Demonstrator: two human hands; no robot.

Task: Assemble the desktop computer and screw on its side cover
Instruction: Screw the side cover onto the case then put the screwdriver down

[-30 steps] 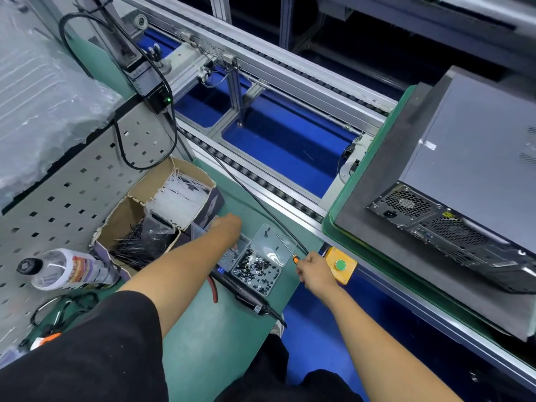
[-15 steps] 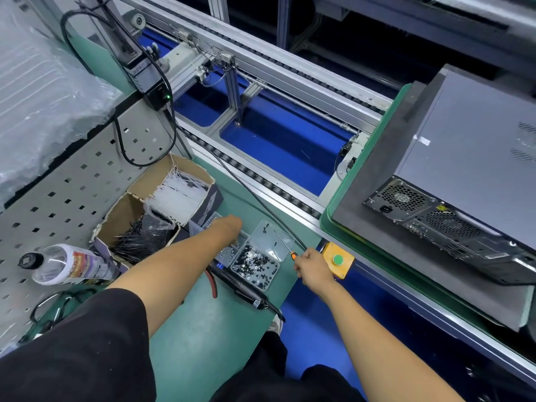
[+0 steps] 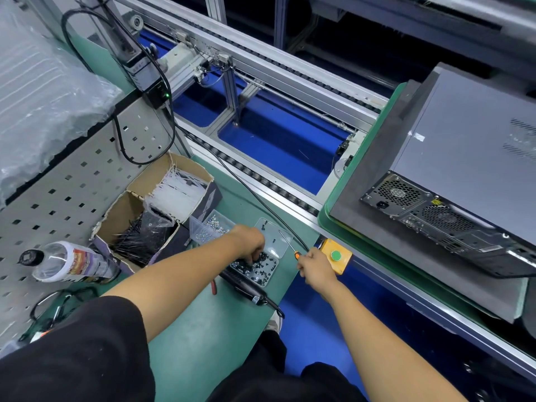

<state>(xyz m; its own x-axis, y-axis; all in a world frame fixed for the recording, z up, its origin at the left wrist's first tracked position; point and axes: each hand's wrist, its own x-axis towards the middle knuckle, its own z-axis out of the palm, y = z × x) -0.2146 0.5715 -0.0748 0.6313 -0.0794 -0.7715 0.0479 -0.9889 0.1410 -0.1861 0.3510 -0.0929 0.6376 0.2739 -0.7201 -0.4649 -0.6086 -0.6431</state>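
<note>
The left hand was curled down into a clear plastic tray of small black screws, its fingertips buried among them; whether it had already pinched a screw could not be told. The right hand was closed round the orange handle of a slim screwdriver, whose thin metal shaft pointed up and away over the tray's clear lid.

Just in front of the tray lay a black electric screwdriver on the green bench mat. Beside the right hand sat a yellow box with a green push button, fixed at the conveyor's edge. Behind the tray stood a torn cardboard box of white and black cable ties.

The dark grey desktop computer case lay on its side on a grey pad atop a green pallet, well apart to the right, side cover uppermost and rear fans facing the person.

The step appeared to be fetching a cover screw. It would go best by isolating a single screw between thumb and forefinger and lifting it clear of the pile, so no others clung or spilled. The screwdriver tip should be kept clear of the tray while reaching.
</note>
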